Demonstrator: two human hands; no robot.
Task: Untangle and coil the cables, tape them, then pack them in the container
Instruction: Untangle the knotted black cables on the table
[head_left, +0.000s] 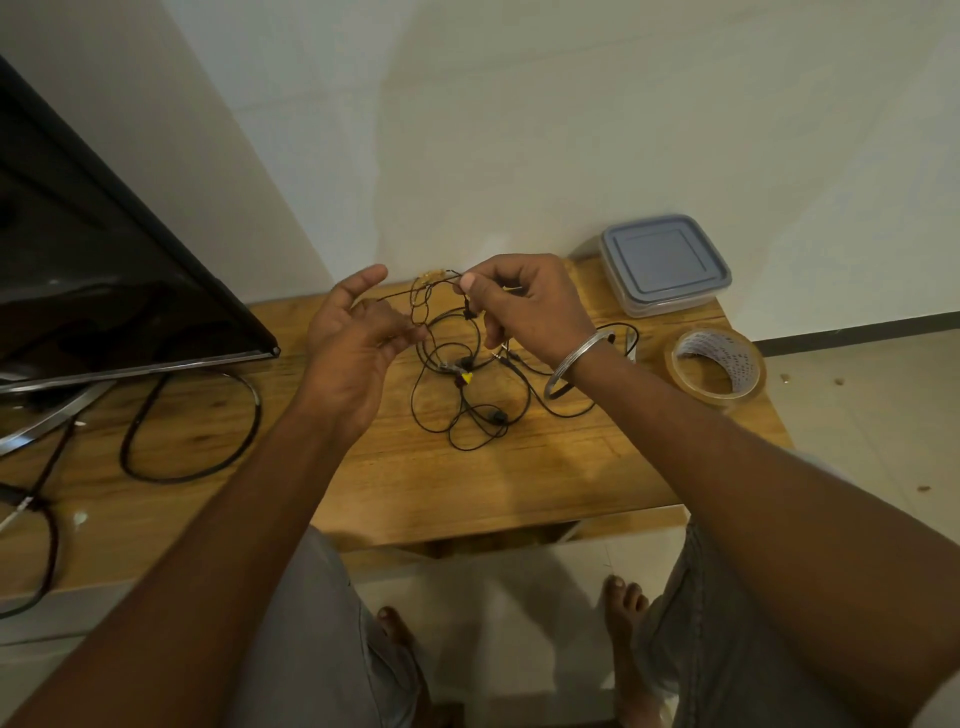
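Observation:
A tangle of thin black cables (470, 400) lies on the wooden table (395, 483), with part of it lifted between my hands. My right hand (524, 306) pinches a strand of the cables between thumb and forefinger above the table. My left hand (353, 332) grips another strand with its lower fingers while the thumb and forefinger stand apart. A small yellow piece (467, 378) shows in the middle of the tangle. The lidded clear plastic container (665, 262) sits at the table's far right corner. A roll of clear tape (714, 366) lies just in front of it.
A dark flat screen (104, 275) on a metal stand fills the left side of the table. A thick black cable (192, 426) loops beside it. The table's right edge runs close to the tape roll. My bare feet (623, 618) stand on the tiled floor below.

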